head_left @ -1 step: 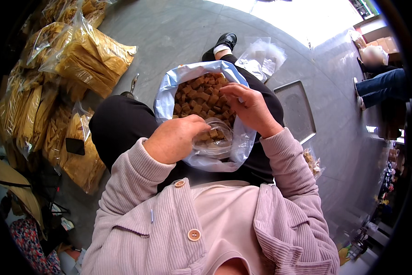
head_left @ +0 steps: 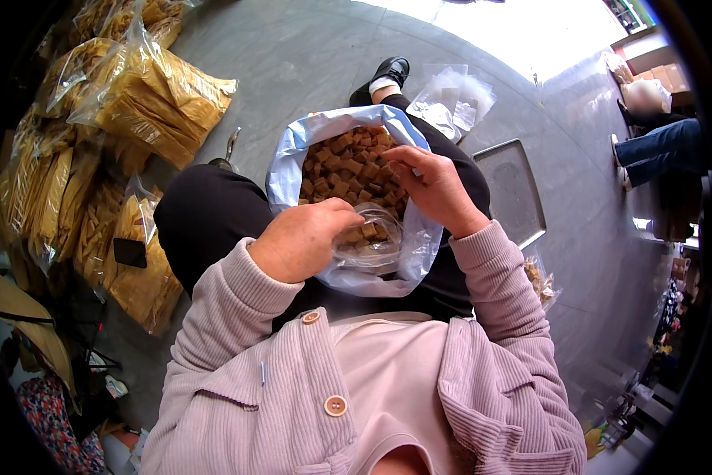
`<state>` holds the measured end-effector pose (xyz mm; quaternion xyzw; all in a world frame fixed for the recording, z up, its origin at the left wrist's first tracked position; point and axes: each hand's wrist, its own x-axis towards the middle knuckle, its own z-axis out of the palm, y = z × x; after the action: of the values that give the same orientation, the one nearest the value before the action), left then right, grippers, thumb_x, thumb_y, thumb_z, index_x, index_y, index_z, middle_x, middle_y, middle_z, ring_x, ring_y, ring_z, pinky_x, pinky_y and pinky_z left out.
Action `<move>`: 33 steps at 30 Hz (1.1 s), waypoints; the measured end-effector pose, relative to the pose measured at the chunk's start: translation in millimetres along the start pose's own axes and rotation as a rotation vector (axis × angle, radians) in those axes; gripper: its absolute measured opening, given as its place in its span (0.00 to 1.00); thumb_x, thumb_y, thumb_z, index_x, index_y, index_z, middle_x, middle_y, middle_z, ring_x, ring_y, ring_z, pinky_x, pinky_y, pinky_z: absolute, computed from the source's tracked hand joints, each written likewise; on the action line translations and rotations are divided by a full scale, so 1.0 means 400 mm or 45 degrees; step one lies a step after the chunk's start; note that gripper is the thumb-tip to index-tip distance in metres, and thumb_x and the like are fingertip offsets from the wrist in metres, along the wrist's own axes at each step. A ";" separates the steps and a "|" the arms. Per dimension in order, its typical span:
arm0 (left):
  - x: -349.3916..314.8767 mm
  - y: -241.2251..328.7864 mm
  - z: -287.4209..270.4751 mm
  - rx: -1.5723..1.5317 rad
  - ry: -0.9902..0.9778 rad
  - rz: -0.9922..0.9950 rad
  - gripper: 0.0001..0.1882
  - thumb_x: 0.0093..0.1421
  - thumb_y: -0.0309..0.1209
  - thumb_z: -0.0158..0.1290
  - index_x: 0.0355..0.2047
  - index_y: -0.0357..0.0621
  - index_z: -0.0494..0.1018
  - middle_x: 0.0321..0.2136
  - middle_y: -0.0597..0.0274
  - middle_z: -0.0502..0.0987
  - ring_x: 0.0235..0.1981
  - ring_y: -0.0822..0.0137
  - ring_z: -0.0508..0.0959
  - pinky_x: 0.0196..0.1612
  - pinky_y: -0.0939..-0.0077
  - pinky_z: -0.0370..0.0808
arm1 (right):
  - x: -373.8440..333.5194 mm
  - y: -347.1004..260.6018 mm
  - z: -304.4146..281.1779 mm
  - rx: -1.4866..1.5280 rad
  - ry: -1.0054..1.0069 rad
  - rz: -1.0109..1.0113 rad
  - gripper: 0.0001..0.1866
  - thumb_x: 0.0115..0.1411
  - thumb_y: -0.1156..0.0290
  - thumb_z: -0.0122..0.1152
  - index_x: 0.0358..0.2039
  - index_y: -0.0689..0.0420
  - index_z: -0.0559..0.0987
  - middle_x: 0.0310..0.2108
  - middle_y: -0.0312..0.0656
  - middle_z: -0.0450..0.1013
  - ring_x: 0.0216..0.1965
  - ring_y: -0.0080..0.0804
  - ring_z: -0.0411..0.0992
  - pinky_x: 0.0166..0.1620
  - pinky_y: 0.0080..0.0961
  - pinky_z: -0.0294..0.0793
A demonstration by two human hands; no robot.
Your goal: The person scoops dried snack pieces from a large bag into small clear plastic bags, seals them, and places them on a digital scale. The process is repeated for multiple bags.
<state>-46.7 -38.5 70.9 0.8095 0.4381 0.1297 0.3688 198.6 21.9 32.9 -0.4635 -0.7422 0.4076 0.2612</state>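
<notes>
A large blue-white plastic bag (head_left: 292, 150) lies open on my lap, full of brown cubes (head_left: 340, 170). My left hand (head_left: 304, 237) grips a small clear bag (head_left: 372, 241) at its mouth, just inside the big bag's near edge. A few cubes sit in the small bag. My right hand (head_left: 435, 186) rests on the pile, fingers bunched around some cubes, right above the small bag.
Clear sacks of yellow strips (head_left: 158, 87) are heaped on the floor to my left. A metal tray (head_left: 514, 190) and a stack of empty clear bags (head_left: 451, 95) lie to the right. A filled small bag (head_left: 542, 281) sits by my right elbow. Another person's legs (head_left: 656, 150) are at far right.
</notes>
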 end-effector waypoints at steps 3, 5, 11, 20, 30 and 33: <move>0.000 0.002 -0.001 0.007 -0.006 -0.025 0.21 0.55 0.13 0.48 0.47 0.40 0.79 0.45 0.54 0.80 0.39 0.55 0.83 0.44 0.68 0.80 | -0.002 -0.002 0.003 -0.353 -0.079 0.012 0.14 0.62 0.80 0.57 0.48 0.58 0.80 0.51 0.48 0.75 0.48 0.45 0.77 0.49 0.33 0.78; 0.000 0.002 -0.001 0.017 0.000 -0.041 0.21 0.55 0.13 0.49 0.48 0.40 0.79 0.46 0.54 0.80 0.39 0.55 0.82 0.44 0.68 0.80 | -0.005 -0.009 0.014 -0.563 -0.110 0.023 0.15 0.61 0.80 0.57 0.48 0.58 0.79 0.52 0.49 0.74 0.49 0.47 0.76 0.50 0.35 0.77; 0.001 0.001 -0.007 0.001 -0.030 -0.052 0.19 0.56 0.17 0.51 0.48 0.39 0.78 0.47 0.53 0.78 0.44 0.50 0.81 0.50 0.63 0.78 | -0.005 0.021 0.068 -0.906 -0.131 0.052 0.15 0.59 0.78 0.58 0.48 0.60 0.78 0.49 0.51 0.73 0.50 0.50 0.73 0.53 0.39 0.74; 0.000 -0.006 0.000 0.032 0.042 -0.007 0.21 0.54 0.12 0.50 0.48 0.39 0.78 0.45 0.54 0.80 0.40 0.54 0.82 0.44 0.68 0.80 | -0.007 0.008 0.058 -0.858 -0.246 0.056 0.14 0.56 0.80 0.59 0.45 0.56 0.79 0.45 0.49 0.74 0.47 0.50 0.75 0.52 0.39 0.74; 0.002 -0.005 0.001 0.076 0.018 -0.029 0.21 0.56 0.12 0.50 0.49 0.38 0.77 0.47 0.52 0.78 0.41 0.52 0.82 0.45 0.68 0.80 | -0.019 -0.008 0.035 -0.009 0.131 -0.028 0.14 0.60 0.82 0.61 0.47 0.58 0.80 0.43 0.41 0.76 0.39 0.29 0.76 0.42 0.25 0.77; 0.003 -0.001 0.000 0.071 0.008 -0.081 0.21 0.56 0.13 0.50 0.51 0.38 0.76 0.49 0.52 0.77 0.42 0.51 0.81 0.45 0.66 0.80 | -0.027 -0.018 0.015 0.725 0.046 0.127 0.13 0.62 0.81 0.62 0.48 0.60 0.81 0.42 0.38 0.78 0.40 0.20 0.76 0.45 0.18 0.78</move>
<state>-46.1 -37.5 70.5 0.8047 0.4682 0.1081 0.3486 195.3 8.4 35.9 -0.4145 -0.5696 0.6035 0.3735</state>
